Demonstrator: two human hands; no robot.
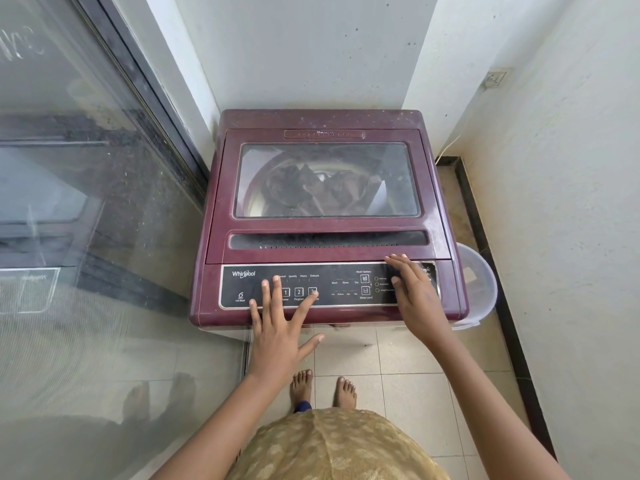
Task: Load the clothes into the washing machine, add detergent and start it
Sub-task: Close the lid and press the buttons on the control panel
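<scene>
Washer (325, 237) lid shut, panel (329, 285) toward person; L hand (277, 330), R hand (415, 296) grip wide, flat on panel.

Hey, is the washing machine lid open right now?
No, the lid of the washing machine lies flat and closed, with dark clothes visible through its window, while the left hand and right hand rest on the control panel.

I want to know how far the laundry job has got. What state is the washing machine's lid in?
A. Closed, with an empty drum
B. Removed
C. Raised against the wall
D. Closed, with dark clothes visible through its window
D: the lid lies flat and shut, and dark clothes show through its window.
</scene>
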